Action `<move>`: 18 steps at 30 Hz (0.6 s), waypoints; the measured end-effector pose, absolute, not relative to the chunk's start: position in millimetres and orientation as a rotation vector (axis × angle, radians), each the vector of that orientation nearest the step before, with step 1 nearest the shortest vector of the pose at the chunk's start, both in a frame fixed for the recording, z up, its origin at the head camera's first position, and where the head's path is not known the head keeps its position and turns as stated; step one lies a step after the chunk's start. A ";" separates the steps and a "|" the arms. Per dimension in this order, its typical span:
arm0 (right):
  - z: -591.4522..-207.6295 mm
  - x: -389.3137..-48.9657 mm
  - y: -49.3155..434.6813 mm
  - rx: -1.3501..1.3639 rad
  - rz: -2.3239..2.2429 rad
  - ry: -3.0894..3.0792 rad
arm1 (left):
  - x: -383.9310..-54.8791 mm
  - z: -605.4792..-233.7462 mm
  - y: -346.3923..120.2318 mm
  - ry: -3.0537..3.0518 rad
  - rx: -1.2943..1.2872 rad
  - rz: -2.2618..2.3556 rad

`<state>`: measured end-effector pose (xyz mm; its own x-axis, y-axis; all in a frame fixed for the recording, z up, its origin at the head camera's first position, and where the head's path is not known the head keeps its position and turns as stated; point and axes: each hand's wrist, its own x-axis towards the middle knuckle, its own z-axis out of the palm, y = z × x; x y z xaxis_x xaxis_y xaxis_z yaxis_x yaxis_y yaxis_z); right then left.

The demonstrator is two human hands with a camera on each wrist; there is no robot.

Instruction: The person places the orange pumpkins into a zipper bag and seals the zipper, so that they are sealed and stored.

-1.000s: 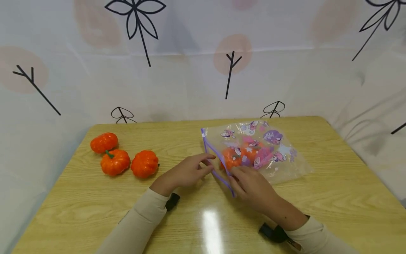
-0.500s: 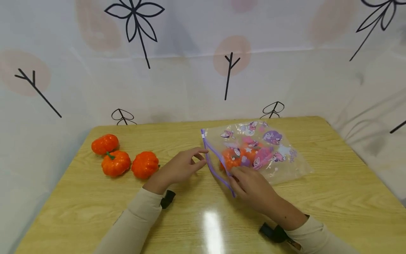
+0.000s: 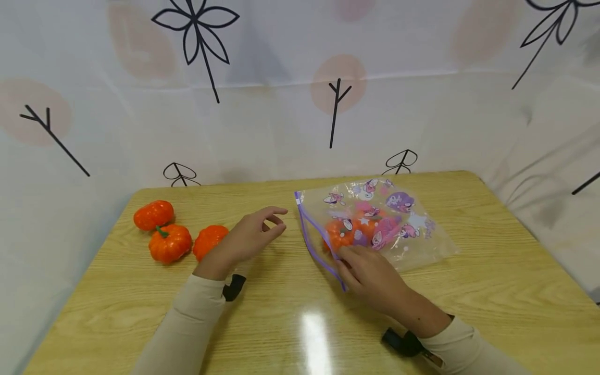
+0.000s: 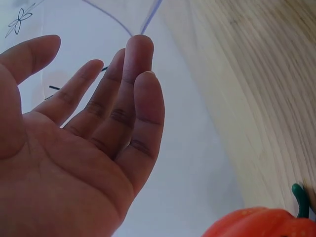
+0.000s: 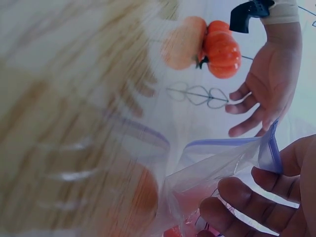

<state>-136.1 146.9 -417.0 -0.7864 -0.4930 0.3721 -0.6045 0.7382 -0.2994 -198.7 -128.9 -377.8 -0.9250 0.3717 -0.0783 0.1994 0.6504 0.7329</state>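
Note:
A clear zip bag (image 3: 422, 245) with purple edging and cartoon prints lies on the table, its mouth facing left. Inside it show orange toy pumpkins (image 3: 339, 233), partly veiled by the prints. My right hand (image 3: 375, 273) pinches the bag's near purple edge between thumb and fingers, as the right wrist view also shows. Between the bag and the loose pumpkins, my left hand (image 3: 248, 234) hovers above the table with relaxed fingers and nothing in them. Its forearm side partly covers the nearest loose pumpkin (image 3: 208, 240). Two more, a green-stemmed pumpkin (image 3: 170, 244) and a pumpkin on its side (image 3: 153, 215), sit farther left.
The wooden table (image 3: 290, 323) has a bright glare spot near its front. A pale cloth (image 3: 281, 130) with plant drawings hangs behind the table. Each wrist carries a black camera mount (image 3: 234, 287).
My left hand has moved left, away from the bag's mouth toward the loose pumpkins. The right hand keeps its pinch on the bag edge, and the bag has stayed in place.

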 end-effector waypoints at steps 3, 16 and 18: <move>-416.8 -136.4 147.8 0.856 0.593 -2.675 | -200.0 -375.8 -133.0 2.668 0.475 1.144; -417.2 -136.1 147.8 0.884 0.590 -2.652 | -195.9 -373.0 -147.1 2.779 0.489 1.232; -417.1 -135.9 147.7 0.882 0.588 -2.650 | -193.4 -373.5 -151.1 2.837 0.497 1.196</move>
<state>-135.9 147.7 -417.1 -0.7719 -0.5035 0.3881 -0.6204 0.7298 -0.2872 -193.4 -151.1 -373.5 -0.9490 0.2988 0.1009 0.2808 0.6551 0.7015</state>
